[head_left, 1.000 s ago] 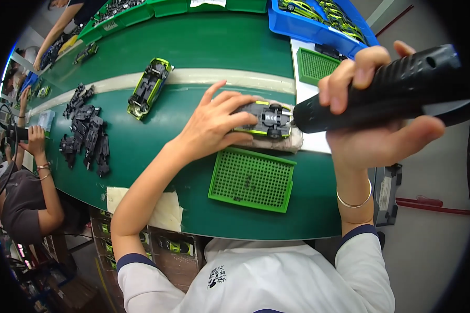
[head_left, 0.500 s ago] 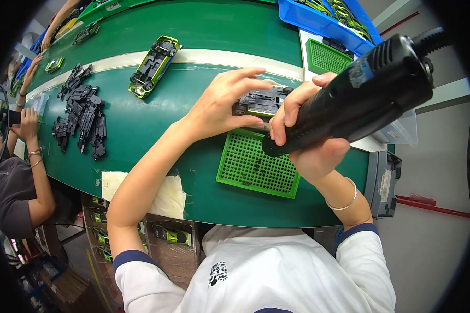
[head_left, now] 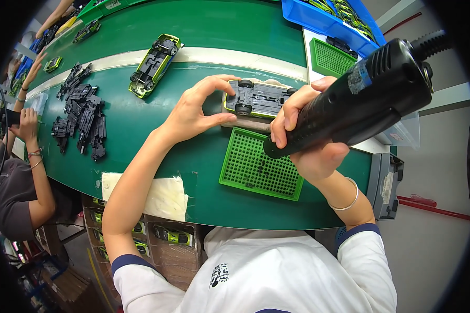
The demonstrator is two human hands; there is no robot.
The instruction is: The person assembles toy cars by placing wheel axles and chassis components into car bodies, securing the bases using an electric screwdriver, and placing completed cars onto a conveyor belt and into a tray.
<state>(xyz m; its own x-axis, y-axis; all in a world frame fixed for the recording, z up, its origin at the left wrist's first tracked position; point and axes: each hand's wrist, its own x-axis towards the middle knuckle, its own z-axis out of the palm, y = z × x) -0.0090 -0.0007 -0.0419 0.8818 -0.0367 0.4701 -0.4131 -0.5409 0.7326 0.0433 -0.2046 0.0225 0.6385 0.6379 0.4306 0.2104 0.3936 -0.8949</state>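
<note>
We steady the upturned toy car [head_left: 257, 98] with our left hand [head_left: 193, 112]; our right hand [head_left: 309, 141] grips the electric screwdriver [head_left: 357, 99] just right of it, probably to drive a chassis screw next

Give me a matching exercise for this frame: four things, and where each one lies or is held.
Things:
1. black power screwdriver
2. upside-down toy car
3. green grid tray
4. pile of black chassis parts

Places:
A. on the belt, far left
B. steadied by the left hand
C. gripped in the right hand
D. near table edge, below the car

Pairs: 1-C, 2-B, 3-D, 4-A
</note>
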